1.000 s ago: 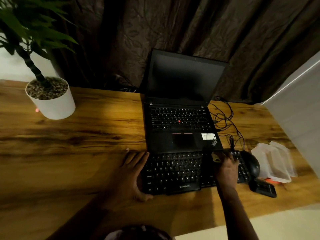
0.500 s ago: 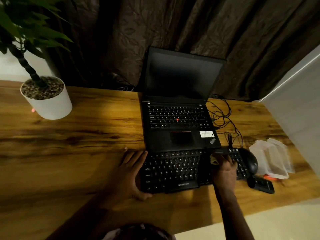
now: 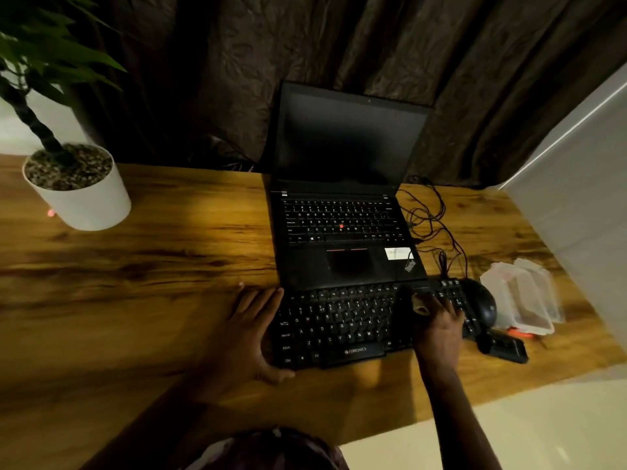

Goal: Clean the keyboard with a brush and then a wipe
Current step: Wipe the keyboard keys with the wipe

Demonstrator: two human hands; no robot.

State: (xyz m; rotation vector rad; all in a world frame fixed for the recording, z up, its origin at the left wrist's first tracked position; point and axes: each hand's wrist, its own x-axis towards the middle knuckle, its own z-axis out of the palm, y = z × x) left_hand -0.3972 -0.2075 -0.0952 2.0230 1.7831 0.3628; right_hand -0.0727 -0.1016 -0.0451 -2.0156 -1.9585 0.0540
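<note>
Black keyboard [image 3: 339,330] lies on the wooden desk [image 3: 152,283], its rear edge touching the front of the open laptop [image 3: 346,232]. Left hand [image 3: 249,337] lies flat with straight fingers against the keyboard's left end, thumb at its front edge. Right hand [image 3: 439,329] curls its fingers round a small brush [image 3: 419,301] over the right-hand keys, beside the mouse [image 3: 481,305]. The keyboard is probably light, rigid plastic that slides easily on smooth wood; it is best braced at its 2 ends, not by the keycaps.

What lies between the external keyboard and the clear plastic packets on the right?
A black mouse sits there, close against the right end of the keyboard, with the packets just beyond it. The head view shows this.
</note>
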